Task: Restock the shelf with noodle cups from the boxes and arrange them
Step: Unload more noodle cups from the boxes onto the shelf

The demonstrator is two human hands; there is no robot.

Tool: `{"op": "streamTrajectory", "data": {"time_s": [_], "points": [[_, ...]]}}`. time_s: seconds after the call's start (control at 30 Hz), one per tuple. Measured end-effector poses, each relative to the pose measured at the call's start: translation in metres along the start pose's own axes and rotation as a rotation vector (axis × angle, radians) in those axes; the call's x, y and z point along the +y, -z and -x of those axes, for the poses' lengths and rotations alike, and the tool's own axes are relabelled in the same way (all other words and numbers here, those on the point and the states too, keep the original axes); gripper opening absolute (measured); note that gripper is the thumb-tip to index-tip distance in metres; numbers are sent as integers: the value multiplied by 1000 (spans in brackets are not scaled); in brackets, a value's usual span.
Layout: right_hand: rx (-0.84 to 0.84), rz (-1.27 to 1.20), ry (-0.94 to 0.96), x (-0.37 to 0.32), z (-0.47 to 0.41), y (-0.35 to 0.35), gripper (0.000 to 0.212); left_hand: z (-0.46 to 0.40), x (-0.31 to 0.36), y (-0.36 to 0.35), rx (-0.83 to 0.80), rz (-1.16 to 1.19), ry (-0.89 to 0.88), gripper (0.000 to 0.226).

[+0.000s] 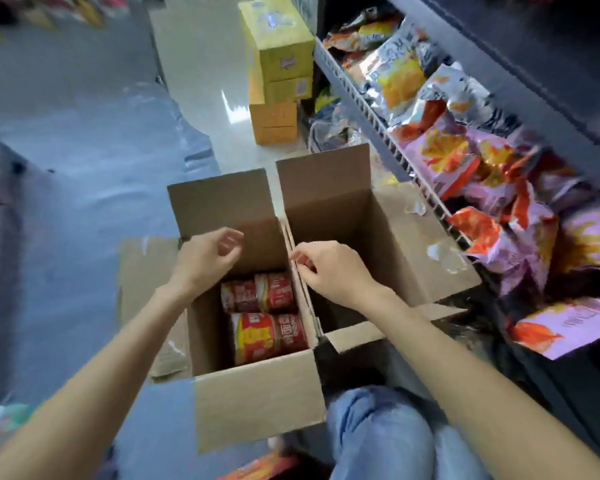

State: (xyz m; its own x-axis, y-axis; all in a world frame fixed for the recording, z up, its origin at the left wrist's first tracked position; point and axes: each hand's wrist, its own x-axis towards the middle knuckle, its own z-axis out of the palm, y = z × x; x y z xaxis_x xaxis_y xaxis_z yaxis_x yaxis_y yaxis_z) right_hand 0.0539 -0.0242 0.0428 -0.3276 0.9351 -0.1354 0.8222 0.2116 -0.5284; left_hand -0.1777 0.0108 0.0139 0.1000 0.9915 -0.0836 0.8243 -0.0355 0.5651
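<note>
Two open cardboard boxes stand side by side on the floor. The left box (257, 396) holds two red noodle cups (267, 313) lying on their sides at its bottom. The right box (388, 237) shows no cups inside. My left hand (205, 258) hovers over the left box with loosely curled fingers, holding nothing. My right hand (329, 268) is over the shared edge between the boxes, fingers curled near the rim; whether it grips the rim I cannot tell.
A low wire-fronted shelf (378, 123) on the right is full of snack bags (447, 150). Stacked yellow cartons (278, 64) stand on the floor beyond the boxes. My knee in jeans (378, 434) is at the bottom. Blue plastic sheeting (84, 168) lies to the left.
</note>
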Motion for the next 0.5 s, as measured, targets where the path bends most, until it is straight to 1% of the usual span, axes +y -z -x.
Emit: {"op": "streamTrajectory", "data": {"time_s": [0.1,0.17,0.23,0.27,0.3,0.37,0.43,0.5], "points": [[-170,18,40,2,-41,-62,32,16,-59,-38,-82,-117,129,36],[-266,65,53,8,-63,-103,37,26,-82,-64,-90,-188,152,39],[-344,116,58,16,-78,-142,43,35,-100,-82,-19,-344,91,38],[-394,147,62,21,-85,-161,47,38,-109,-88,36,-419,97,41],[-455,175,70,26,-93,-182,50,40,-121,-91,89,-464,139,49],[-581,242,87,36,-105,-221,59,43,-144,-95,182,-465,224,66],[-704,302,101,48,-112,-254,83,46,-160,-100,228,-409,269,74],[-811,312,88,61,-115,-280,108,45,-165,-107,286,-253,295,75]]}}
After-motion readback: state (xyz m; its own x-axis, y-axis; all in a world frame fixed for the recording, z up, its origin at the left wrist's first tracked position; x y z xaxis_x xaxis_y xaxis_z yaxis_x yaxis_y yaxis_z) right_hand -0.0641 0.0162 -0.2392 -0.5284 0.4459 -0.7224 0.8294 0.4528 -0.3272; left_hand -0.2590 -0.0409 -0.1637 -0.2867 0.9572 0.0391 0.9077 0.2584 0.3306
